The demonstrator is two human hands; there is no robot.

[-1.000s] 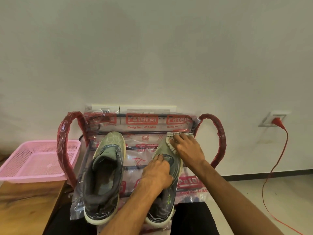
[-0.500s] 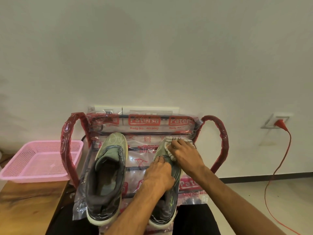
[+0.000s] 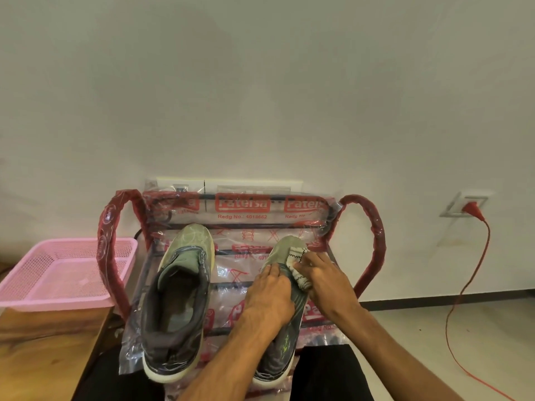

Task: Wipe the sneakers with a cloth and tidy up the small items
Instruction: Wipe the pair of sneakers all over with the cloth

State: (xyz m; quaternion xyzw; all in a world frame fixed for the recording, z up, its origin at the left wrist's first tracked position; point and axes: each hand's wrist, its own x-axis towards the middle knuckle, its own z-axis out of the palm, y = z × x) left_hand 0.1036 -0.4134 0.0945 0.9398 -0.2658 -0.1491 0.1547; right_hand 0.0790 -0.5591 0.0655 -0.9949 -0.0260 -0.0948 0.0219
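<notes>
Two grey-green sneakers stand toes away from me on a plastic-wrapped red rack [image 3: 373, 238]. The left sneaker [image 3: 179, 296] is untouched. My left hand [image 3: 269, 296] presses down on the middle of the right sneaker [image 3: 282, 340] and holds it steady. My right hand [image 3: 327, 285] grips a bunched white cloth [image 3: 298, 264] with dark stitching and presses it against the upper of that sneaker just behind the toe. The sneaker's toe shows beyond the cloth.
A pink mesh basket [image 3: 58, 273] sits on a wooden table [image 3: 43, 351] to the left of the rack. A red cable [image 3: 463, 290] runs from a wall socket [image 3: 466, 205] down to the floor at the right. A white wall stands close behind the rack.
My right hand has drawn the cloth back from the sneaker's toe toward the laces, uncovering the toe. My left hand stays on the sneaker.
</notes>
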